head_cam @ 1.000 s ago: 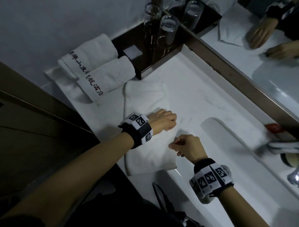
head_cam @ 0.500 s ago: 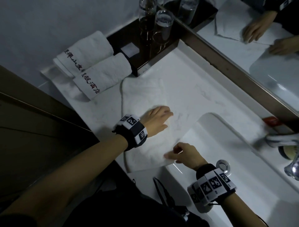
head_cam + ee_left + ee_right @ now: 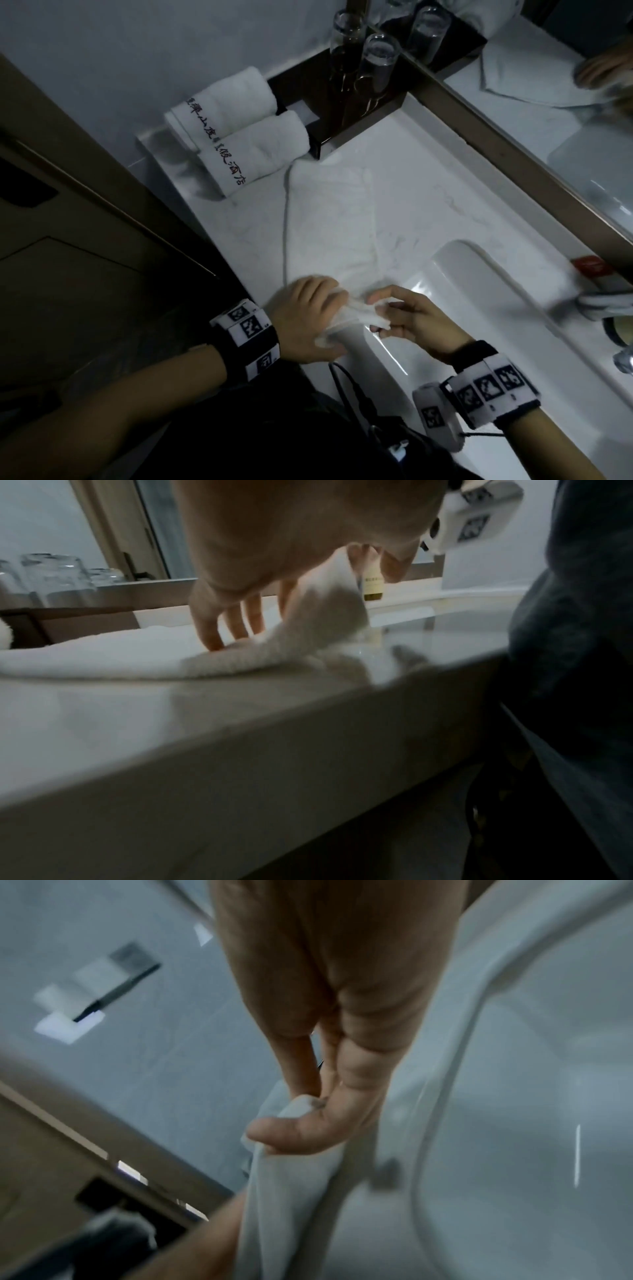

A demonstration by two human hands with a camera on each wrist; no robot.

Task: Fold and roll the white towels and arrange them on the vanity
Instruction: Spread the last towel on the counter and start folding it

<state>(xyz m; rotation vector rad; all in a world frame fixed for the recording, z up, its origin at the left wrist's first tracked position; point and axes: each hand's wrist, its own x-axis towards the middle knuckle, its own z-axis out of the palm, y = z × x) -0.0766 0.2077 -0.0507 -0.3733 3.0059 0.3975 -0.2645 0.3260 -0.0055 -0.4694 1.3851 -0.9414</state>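
The white towel lies folded into a long strip on the pale marble surface of the vanity, running from beside the dark tray down to the front edge, just left of the sink basin. Its near end is lifted and bunched between both hands. The left hand has its fingers pressed down onto the cloth while the thumb side gathers the raised corner, so its grip is closed around the towel's end. The right hand pinches the same end, thumb against fingers with a fold of fabric caught between them; a narrow grip holding cloth. Two rolled towels with dark lettering sit side by side at the far left corner of the surface, touching each other and just beside the tray. Upturned drinking glasses stand on that tray against the mirror. Both wrists wear bands with black-and-white markers.
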